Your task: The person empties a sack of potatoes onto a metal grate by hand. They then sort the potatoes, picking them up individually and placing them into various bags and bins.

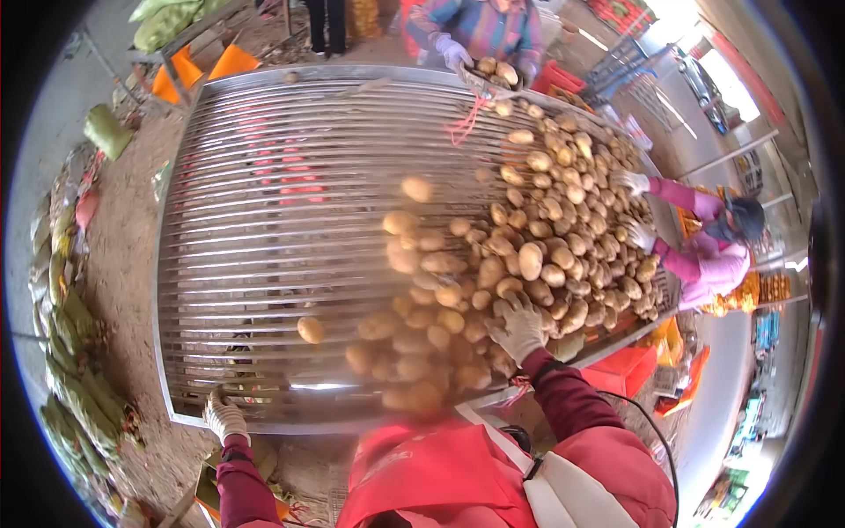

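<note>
A large slatted metal rack (255,220) lies in front of me, with a heap of brown potatoes (563,211) over its right half. My right hand (518,327), in a whitish glove, rests on the near side of the heap, fingers spread over the potatoes and not closed round any. At the rack's near left corner, my left hand (226,416), gloved in striped white, is closed over the metal frame edge (290,428). A single potato (310,330) sits on the bars between my hands. The potatoes at the near middle look hazy and blurred.
Across the rack, a co-worker (493,35) holds a basket (489,84) of potatoes. Another co-worker (704,233) at the right end has both gloved hands on the heap. Green sacks (84,378) line the ground at left. Orange-red bags (625,370) hang by the near right edge.
</note>
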Motion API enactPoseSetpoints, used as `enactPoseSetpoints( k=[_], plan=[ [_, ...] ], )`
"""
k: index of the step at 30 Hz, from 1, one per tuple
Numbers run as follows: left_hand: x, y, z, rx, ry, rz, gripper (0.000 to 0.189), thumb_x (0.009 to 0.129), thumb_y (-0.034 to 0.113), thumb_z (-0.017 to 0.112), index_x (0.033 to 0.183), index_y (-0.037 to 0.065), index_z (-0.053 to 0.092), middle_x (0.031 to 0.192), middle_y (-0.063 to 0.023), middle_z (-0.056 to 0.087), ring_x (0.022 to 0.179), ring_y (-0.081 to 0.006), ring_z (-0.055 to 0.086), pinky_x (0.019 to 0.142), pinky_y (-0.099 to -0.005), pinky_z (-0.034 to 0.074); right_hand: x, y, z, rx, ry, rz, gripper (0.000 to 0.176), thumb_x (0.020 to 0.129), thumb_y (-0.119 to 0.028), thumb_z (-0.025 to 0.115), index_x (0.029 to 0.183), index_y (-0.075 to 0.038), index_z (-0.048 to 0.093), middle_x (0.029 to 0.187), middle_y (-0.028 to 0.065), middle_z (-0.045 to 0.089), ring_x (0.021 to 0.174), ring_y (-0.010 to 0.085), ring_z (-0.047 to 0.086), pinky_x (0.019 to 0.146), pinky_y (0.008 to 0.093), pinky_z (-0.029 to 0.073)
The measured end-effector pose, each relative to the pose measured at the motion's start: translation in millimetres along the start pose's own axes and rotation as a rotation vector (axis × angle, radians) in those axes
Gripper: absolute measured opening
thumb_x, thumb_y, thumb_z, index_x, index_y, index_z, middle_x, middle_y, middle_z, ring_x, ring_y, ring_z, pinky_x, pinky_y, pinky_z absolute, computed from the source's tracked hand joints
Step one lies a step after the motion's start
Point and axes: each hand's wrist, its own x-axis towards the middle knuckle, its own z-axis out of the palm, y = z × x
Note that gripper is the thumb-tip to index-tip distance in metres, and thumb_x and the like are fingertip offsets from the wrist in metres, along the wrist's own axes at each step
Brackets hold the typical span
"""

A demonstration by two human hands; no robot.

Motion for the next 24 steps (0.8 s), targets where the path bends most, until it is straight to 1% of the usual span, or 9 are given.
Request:
enactPoseSetpoints(
  k=[5, 9, 13, 14, 17, 18, 21, 23, 24],
  plan=[
    [4.7, -7.4, 7.3, -0.06, -0.013, -0.018, 0.015, 0.088, 0.014, 0.064, 0.103, 0.013, 0.069, 0.099, -0.0116, 0.072, 0.092, -0.0331, 0.067, 0.084, -0.0441, 0.051, 0.3, -0.7, 8.5, 0.055, 0.102, 0.055, 0.048, 0.081, -0.051, 0.067, 0.116, -0.018, 0.067, 0.135, 0.0056, 0.055, 0.131, 0.0375, 0.044, 0.094, 0.056, 0.044],
    [18.5, -27.8, 24.2, 0.012, -0.034, -0.045, 0.023, 0.09, 0.02, 0.064, 0.111, 0.012, 0.068, 0.104, -0.0128, 0.072, 0.096, -0.0332, 0.067, 0.086, -0.0438, 0.051, 1.7, 3.1, 15.5, 0.05, 0.107, 0.082, 0.043, 0.083, -0.05, 0.064, 0.109, -0.016, 0.07, 0.138, 0.0029, 0.054, 0.131, 0.037, 0.044, 0.093, 0.0544, 0.046],
    [18.0, -25.1, 29.8, 0.109, 0.045, -0.053, 0.028, 0.09, 0.021, 0.064, 0.116, 0.012, 0.067, 0.109, -0.0139, 0.072, 0.099, -0.0332, 0.068, 0.089, -0.0434, 0.052, 1.7, 2.0, 7.9, 0.081, 0.086, 0.082, 0.046, 0.084, -0.053, 0.063, 0.105, -0.013, 0.072, 0.136, 0.0064, 0.054, 0.132, 0.0363, 0.044, 0.093, 0.0513, 0.047],
    [19.9, -22.9, 23.6, 0.05, -0.048, -0.065, 0.031, 0.089, 0.022, 0.065, 0.118, 0.012, 0.067, 0.112, -0.0141, 0.071, 0.103, -0.0351, 0.066, 0.092, -0.0439, 0.051, 0.8, 1.8, 3.5, 0.061, 0.056, 0.073, 0.049, 0.083, -0.054, 0.064, 0.107, -0.011, 0.07, 0.137, 0.0081, 0.053, 0.132, 0.037, 0.043, 0.094, 0.0498, 0.047],
    [1.7, 29.8, -30.6, 0.061, -0.205, -0.131, 0.036, 0.09, 0.01, 0.063, 0.126, 0.013, 0.063, 0.119, -0.012, 0.07, 0.107, -0.0318, 0.066, 0.093, -0.0416, 0.051, -0.2, 13.0, 13.5, -0.02, 0.019, -0.001, 0.054, 0.082, -0.054, 0.066, 0.115, -0.011, 0.067, 0.14, 0.0077, 0.05, 0.134, 0.0377, 0.04, 0.094, 0.0496, 0.047],
    [55.8, -49.8, 59.0, -0.802, -0.195, -0.216, 0.052, 0.088, -0.005, 0.06, 0.137, 0.012, 0.055, 0.135, -0.0115, 0.061, 0.12, -0.0273, 0.06, 0.098, -0.0386, 0.05, -4.5, 8.6, -4.0, -0.03, -0.029, -0.013, 0.06, 0.081, -0.054, 0.067, 0.122, -0.011, 0.062, 0.141, 0.0069, 0.049, 0.136, 0.0371, 0.036, 0.096, 0.0487, 0.046],
    [38.3, 17.8, 57.9, -1.242, -0.002, -0.162, 0.065, 0.086, -0.016, 0.058, 0.145, 0.009, 0.046, 0.145, -0.0103, 0.05, 0.127, -0.0233, 0.052, 0.101, -0.0367, 0.049, -5.1, 14.8, 3.5, -0.046, -0.05, -0.064, 0.062, 0.081, -0.053, 0.067, 0.125, -0.01, 0.06, 0.137, 0.0069, 0.051, 0.136, 0.0363, 0.035, 0.097, 0.048, 0.044],
    [-30.2, 145.1, -10.2, -1.151, -0.145, 0.015, 0.068, 0.086, -0.015, 0.059, 0.148, 0.007, 0.042, 0.15, -0.0103, 0.044, 0.133, -0.0245, 0.046, 0.107, -0.038, 0.045, -6.2, 18.1, 4.3, -0.032, -0.021, -0.085, 0.063, 0.08, -0.052, 0.068, 0.125, -0.009, 0.059, 0.128, 0.0068, 0.057, 0.135, 0.036, 0.036, 0.098, 0.0475, 0.043],
    [-54.4, 191.0, -17.5, -1.153, -0.226, 0.103, 0.067, 0.086, -0.014, 0.059, 0.147, 0.009, 0.044, 0.149, -0.0095, 0.045, 0.134, -0.0236, 0.045, 0.108, -0.0369, 0.044, -6.0, 19.4, -0.3, -0.007, -0.029, -0.099, 0.063, 0.079, -0.051, 0.069, 0.125, -0.008, 0.059, 0.126, 0.0072, 0.058, 0.135, 0.0358, 0.037, 0.098, 0.0474, 0.043]
  ],
)
